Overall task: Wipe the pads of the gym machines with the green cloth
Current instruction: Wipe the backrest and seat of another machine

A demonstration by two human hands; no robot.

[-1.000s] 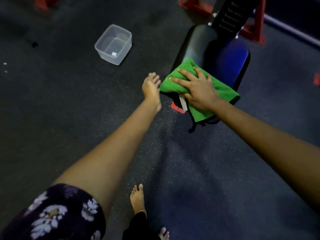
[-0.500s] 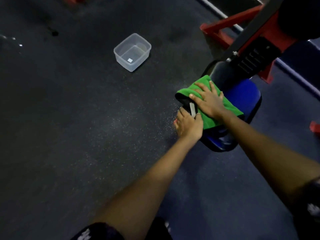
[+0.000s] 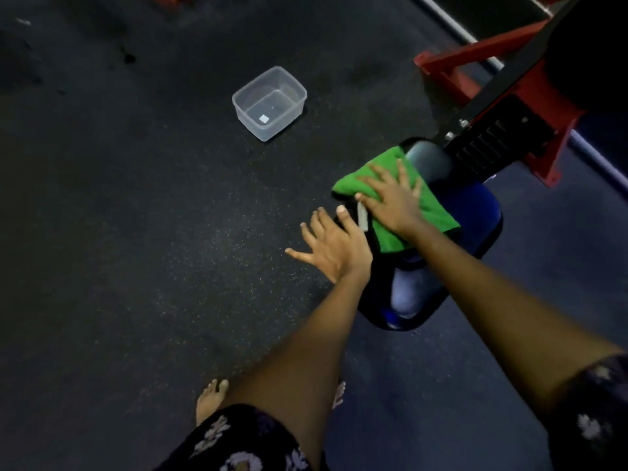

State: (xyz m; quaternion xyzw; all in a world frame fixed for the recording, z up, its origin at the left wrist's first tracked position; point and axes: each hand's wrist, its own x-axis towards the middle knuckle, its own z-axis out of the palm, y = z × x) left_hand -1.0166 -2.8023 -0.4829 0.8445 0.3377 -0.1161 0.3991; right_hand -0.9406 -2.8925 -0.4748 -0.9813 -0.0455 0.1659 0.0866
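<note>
A folded green cloth lies on the dark, glossy seat pad of a gym machine. My right hand presses flat on the cloth with its fingers spread. A white tag hangs from the cloth's near edge. My left hand is beside the pad's left edge, fingers straight and spread, holding nothing; whether it touches the pad I cannot tell.
A clear plastic tub stands on the dark speckled floor to the upper left. The machine's red frame and black slotted bracket rise at the upper right. My bare feet are near the bottom.
The camera view has swung and come closer. My left hand came from hanging over the floor to the pad's left edge and spread its fingers. My right hand stays flat on the cloth.
</note>
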